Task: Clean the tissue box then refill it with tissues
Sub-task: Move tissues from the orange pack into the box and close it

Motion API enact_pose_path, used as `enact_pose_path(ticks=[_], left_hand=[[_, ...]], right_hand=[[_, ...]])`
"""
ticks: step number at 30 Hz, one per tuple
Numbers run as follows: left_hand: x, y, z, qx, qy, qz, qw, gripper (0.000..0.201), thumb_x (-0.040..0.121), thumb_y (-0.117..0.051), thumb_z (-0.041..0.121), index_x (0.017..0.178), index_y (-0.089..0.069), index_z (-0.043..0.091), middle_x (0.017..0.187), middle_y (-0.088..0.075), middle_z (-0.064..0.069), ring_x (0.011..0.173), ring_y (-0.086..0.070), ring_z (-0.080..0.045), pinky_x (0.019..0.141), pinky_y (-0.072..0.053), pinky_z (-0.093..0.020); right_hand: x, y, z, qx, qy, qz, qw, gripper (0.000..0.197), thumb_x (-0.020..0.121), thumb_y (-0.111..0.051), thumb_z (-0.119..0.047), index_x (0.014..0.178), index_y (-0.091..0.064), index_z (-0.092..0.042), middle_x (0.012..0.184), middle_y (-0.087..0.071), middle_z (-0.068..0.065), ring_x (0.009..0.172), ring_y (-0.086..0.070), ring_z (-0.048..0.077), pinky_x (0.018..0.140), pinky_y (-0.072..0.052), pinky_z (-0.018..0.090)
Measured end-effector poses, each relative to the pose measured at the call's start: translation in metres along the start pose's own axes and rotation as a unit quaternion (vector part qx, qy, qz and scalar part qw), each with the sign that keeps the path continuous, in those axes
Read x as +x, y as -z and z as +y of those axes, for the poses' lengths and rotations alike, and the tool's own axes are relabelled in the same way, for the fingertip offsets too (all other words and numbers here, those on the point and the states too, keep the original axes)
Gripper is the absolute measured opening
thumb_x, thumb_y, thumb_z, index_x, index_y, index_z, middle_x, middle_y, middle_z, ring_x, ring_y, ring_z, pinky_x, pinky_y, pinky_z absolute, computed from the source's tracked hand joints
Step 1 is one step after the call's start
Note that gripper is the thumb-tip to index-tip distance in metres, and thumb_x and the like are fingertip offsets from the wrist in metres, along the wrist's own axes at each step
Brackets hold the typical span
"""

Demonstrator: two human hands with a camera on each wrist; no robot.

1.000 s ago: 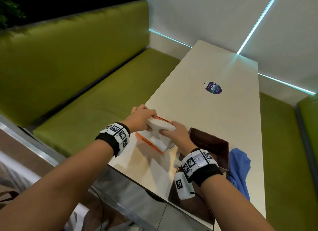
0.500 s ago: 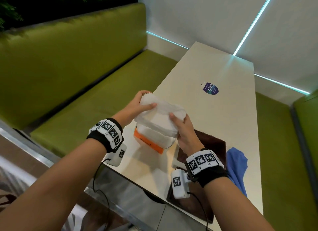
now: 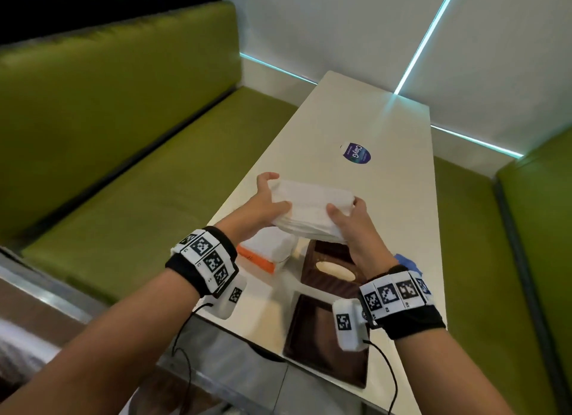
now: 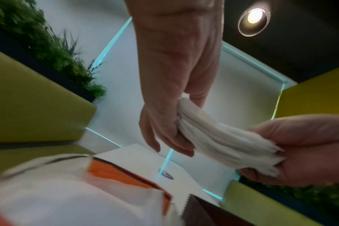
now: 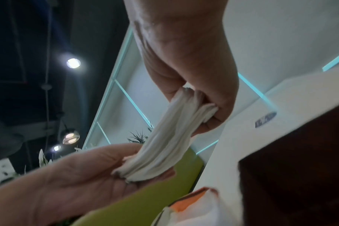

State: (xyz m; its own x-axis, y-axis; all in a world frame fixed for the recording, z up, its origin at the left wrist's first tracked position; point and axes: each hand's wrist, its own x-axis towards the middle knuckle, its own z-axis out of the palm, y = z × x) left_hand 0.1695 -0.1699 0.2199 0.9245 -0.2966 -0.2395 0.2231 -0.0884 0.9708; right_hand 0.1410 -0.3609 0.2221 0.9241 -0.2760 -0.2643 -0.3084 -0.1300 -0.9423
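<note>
Now, head view: both hands hold a stack of tissues (image 3: 311,208) in the air over the counter (image 3: 399,204), left hand (image 3: 263,205) gripping one end, right hand (image 3: 356,229) the other. Below sit the opened tissue pack (image 3: 266,252), the brown tissue box (image 3: 332,267) and its separate base (image 3: 322,337); a blue cloth (image 3: 407,261) lies aside. Cleaning looks finished; loading remains. Left wrist view: fingers (image 4: 164,134) curl round the stack's end. Right wrist view: thumb and fingers pinch the other end; box still unfilled.
</note>
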Motion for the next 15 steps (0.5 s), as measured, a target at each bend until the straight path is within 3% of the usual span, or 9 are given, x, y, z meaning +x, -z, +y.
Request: enact_pose_path(ticks=[2, 3, 5, 7, 9, 12, 15], left_hand=[[0.002, -0.020, 0.006, 0.071, -0.018, 0.016, 0.997, 0.052, 0.089, -0.052, 0.008, 0.127, -0.025, 0.031, 0.095, -0.053, -0.012, 0.069, -0.051, -0.022, 0.064, -0.052, -0.032], [0.003, -0.032, 0.008, 0.121, -0.031, 0.022, 0.992, 0.047, 0.090, -0.051, 0.008, 0.124, -0.028, 0.029, 0.082, -0.049, -0.007, 0.060, -0.046, -0.018, 0.052, -0.044, -0.024], [0.003, -0.057, 0.009, 0.197, -0.050, 0.003, 0.979, 0.034, 0.091, -0.048, 0.009, 0.120, -0.036, 0.023, 0.072, -0.048, -0.003, 0.055, -0.044, -0.017, 0.045, -0.034, -0.019], [0.007, -0.078, 0.001, 0.260, -0.045, -0.038, 0.964, 0.024, 0.092, -0.046, 0.011, 0.116, -0.049, 0.018, 0.096, -0.062, -0.008, 0.072, -0.054, -0.020, 0.058, -0.039, -0.024], [0.013, -0.097, -0.009, 0.299, -0.021, -0.066, 0.952, 0.025, 0.094, -0.044, 0.010, 0.117, -0.055, 0.013, 0.120, -0.060, -0.010, 0.089, -0.054, -0.020, 0.070, -0.038, -0.025], [0.017, -0.120, -0.019, 0.353, 0.036, -0.107, 0.929, 0.036, 0.096, -0.036, 0.002, 0.130, -0.047, 0.006, 0.133, -0.049, -0.018, 0.110, -0.054, -0.030, 0.080, -0.043, -0.030], [0.019, -0.139, -0.022, 0.432, 0.089, -0.105, 0.891, 0.042, 0.099, -0.031, -0.002, 0.141, -0.031, -0.004, 0.139, -0.043, -0.025, 0.126, -0.047, -0.036, 0.101, -0.039, -0.038]], right_hand=[[-0.006, 0.021, -0.002, -0.074, 0.001, -0.007, 0.997, 0.065, 0.097, -0.054, -0.022, 0.147, -0.015, -0.016, 0.132, -0.051, 0.005, 0.117, -0.053, 0.023, 0.105, -0.044, 0.040], [-0.008, 0.031, -0.003, -0.115, -0.010, -0.009, 0.993, 0.066, 0.098, -0.052, -0.021, 0.148, -0.010, -0.016, 0.131, -0.050, 0.005, 0.115, -0.052, 0.023, 0.104, -0.043, 0.037], [-0.013, 0.050, -0.002, -0.195, -0.039, -0.003, 0.980, 0.065, 0.099, -0.049, -0.017, 0.148, -0.006, -0.008, 0.127, -0.048, 0.009, 0.109, -0.050, 0.023, 0.095, -0.042, 0.031], [-0.014, 0.063, 0.004, -0.281, -0.060, 0.015, 0.958, 0.060, 0.099, -0.050, -0.015, 0.144, -0.014, 0.001, 0.134, -0.048, 0.019, 0.117, -0.051, 0.031, 0.094, -0.042, 0.036], [-0.011, 0.070, 0.016, -0.348, -0.072, 0.028, 0.934, 0.054, 0.097, -0.051, -0.013, 0.139, -0.023, 0.005, 0.137, -0.048, 0.024, 0.122, -0.050, 0.038, 0.095, -0.042, 0.039], [-0.004, 0.068, 0.037, -0.429, -0.067, 0.026, 0.900, 0.049, 0.095, -0.050, -0.009, 0.137, -0.028, 0.006, 0.131, -0.055, 0.025, 0.118, -0.055, 0.039, 0.088, -0.045, 0.037], [0.004, 0.061, 0.053, -0.493, -0.061, 0.012, 0.868, 0.050, 0.095, -0.047, -0.006, 0.140, -0.028, 0.006, 0.130, -0.057, 0.023, 0.117, -0.057, 0.036, 0.090, -0.046, 0.036]])
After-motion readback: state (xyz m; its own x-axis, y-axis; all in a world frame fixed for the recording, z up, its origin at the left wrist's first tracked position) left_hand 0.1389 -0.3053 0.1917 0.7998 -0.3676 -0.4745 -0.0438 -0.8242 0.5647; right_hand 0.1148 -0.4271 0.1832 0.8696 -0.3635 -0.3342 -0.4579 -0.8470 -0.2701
